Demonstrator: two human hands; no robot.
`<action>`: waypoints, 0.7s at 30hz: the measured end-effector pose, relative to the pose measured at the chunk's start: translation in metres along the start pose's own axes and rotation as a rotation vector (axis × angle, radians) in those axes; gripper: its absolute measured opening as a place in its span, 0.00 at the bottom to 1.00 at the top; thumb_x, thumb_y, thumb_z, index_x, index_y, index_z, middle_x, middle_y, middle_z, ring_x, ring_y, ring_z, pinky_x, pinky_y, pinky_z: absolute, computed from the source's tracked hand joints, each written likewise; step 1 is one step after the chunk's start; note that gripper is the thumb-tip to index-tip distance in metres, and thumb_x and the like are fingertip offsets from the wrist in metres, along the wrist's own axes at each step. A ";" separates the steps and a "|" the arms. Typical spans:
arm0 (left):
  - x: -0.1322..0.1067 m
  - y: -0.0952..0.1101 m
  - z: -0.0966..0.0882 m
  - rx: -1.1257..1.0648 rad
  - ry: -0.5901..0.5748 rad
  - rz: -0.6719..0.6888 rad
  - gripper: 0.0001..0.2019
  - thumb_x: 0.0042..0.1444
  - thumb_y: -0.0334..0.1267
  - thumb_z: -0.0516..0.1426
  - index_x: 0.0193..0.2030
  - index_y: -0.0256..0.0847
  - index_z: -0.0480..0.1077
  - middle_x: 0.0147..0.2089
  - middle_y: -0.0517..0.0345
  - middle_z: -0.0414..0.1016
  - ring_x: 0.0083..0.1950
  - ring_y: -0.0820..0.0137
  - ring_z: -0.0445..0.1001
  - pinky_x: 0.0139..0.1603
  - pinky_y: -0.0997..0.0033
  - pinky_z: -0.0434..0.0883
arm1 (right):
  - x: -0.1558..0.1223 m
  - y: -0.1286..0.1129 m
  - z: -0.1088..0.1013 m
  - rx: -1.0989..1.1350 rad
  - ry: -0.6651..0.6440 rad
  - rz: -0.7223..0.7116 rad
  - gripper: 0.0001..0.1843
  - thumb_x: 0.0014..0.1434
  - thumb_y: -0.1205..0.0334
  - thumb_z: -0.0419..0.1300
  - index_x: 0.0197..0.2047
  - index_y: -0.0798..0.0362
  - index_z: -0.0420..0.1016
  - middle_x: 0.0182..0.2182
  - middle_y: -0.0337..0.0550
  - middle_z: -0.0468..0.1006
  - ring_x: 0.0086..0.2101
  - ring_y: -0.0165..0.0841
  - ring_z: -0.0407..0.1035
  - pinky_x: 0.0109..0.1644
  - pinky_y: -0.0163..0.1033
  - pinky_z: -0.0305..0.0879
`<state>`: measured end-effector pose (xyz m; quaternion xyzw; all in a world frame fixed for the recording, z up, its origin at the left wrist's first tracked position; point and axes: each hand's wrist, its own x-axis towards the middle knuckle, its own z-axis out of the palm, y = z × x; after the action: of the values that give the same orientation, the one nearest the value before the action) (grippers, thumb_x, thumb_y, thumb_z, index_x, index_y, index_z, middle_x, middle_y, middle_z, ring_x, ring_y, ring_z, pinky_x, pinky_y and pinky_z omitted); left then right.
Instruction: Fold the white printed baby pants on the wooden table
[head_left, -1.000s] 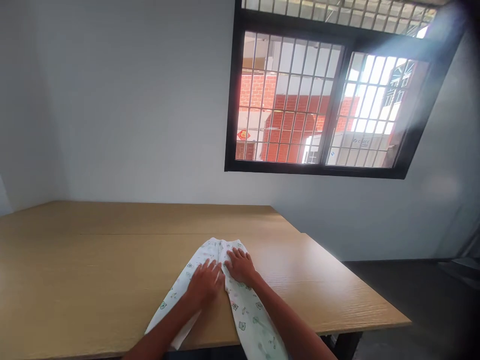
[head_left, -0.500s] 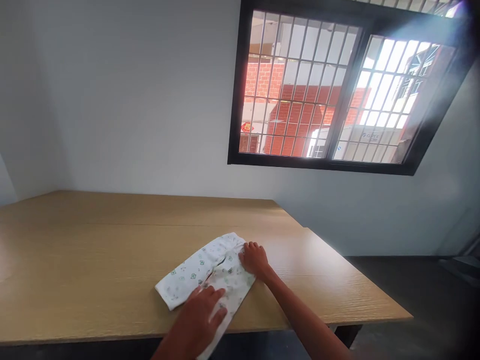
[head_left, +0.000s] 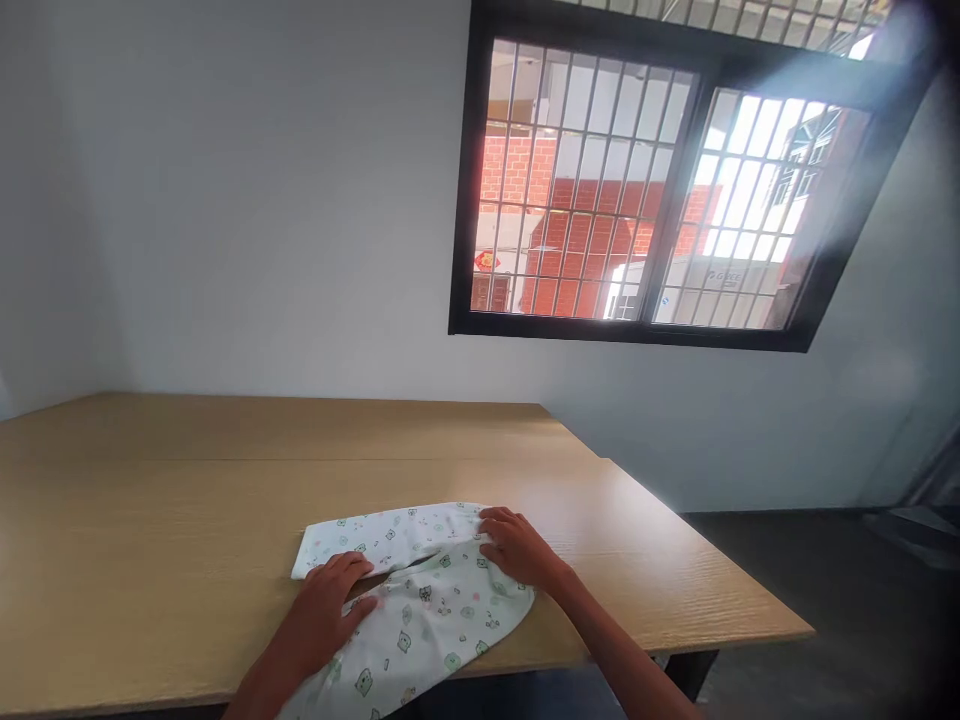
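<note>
A small pair of white trousers point(head_left: 420, 590) with a green print lies flat on the wooden table point(head_left: 187, 520), its legs pointing left. My left hand point(head_left: 330, 600) rests flat on the cloth between the two legs, fingers stretched out. My right hand point(head_left: 517, 548) presses down on the waist end at the right, fingers spread. One leg reaches past the table's near edge at the bottom.
The table runs back to a white wall and ends at the right, where a dark floor point(head_left: 825, 590) lies below. A barred window point(head_left: 645, 200) with a black frame is set in the wall above.
The trousers have turned from pointing toward me to lying sideways, legs to the left. My left hand has moved left onto the legs; my right hand stays on the waist end.
</note>
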<state>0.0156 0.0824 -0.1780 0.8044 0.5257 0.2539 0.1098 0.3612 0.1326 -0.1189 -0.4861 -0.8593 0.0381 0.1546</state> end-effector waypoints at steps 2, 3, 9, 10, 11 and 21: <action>0.000 0.004 -0.003 -0.004 0.007 0.022 0.11 0.65 0.43 0.51 0.48 0.45 0.71 0.51 0.52 0.73 0.54 0.58 0.70 0.56 0.54 0.64 | 0.000 0.006 0.003 0.065 0.012 -0.035 0.09 0.61 0.66 0.57 0.44 0.50 0.75 0.49 0.46 0.78 0.51 0.40 0.69 0.56 0.42 0.62; 0.001 0.006 -0.004 0.004 0.012 0.034 0.11 0.66 0.42 0.49 0.44 0.44 0.71 0.47 0.52 0.74 0.50 0.58 0.70 0.53 0.55 0.65 | -0.002 0.007 0.004 0.095 0.023 -0.043 0.08 0.62 0.65 0.56 0.44 0.51 0.74 0.46 0.46 0.78 0.49 0.39 0.70 0.55 0.42 0.63; -0.004 0.020 -0.005 -0.012 0.048 0.057 0.16 0.70 0.44 0.40 0.37 0.44 0.64 0.38 0.54 0.73 0.40 0.58 0.71 0.43 0.60 0.63 | -0.016 0.005 -0.013 0.242 0.105 -0.024 0.12 0.68 0.56 0.52 0.38 0.51 0.72 0.35 0.42 0.79 0.38 0.38 0.72 0.44 0.41 0.66; -0.005 0.022 -0.010 -0.052 0.051 0.047 0.16 0.70 0.45 0.40 0.38 0.45 0.64 0.37 0.54 0.73 0.38 0.59 0.71 0.41 0.61 0.63 | -0.018 0.003 -0.021 0.266 0.118 -0.024 0.13 0.68 0.55 0.51 0.37 0.51 0.71 0.34 0.41 0.78 0.36 0.37 0.72 0.42 0.40 0.65; -0.005 0.024 -0.018 -0.096 0.055 0.041 0.16 0.70 0.46 0.39 0.39 0.45 0.63 0.36 0.56 0.73 0.37 0.60 0.72 0.39 0.63 0.62 | -0.019 0.000 -0.030 0.289 0.135 -0.023 0.13 0.69 0.54 0.51 0.36 0.51 0.71 0.33 0.40 0.78 0.34 0.35 0.71 0.40 0.39 0.65; 0.077 0.006 -0.100 -0.116 -0.075 -0.040 0.19 0.65 0.52 0.45 0.34 0.42 0.67 0.34 0.58 0.72 0.33 0.64 0.69 0.34 0.68 0.64 | 0.023 0.018 -0.077 0.324 0.113 0.110 0.11 0.64 0.54 0.54 0.39 0.51 0.73 0.32 0.39 0.76 0.33 0.33 0.70 0.37 0.37 0.68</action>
<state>-0.0069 0.1402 -0.0683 0.7949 0.5217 0.2513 0.1811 0.3882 0.1551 -0.0448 -0.5023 -0.8041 0.1568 0.2766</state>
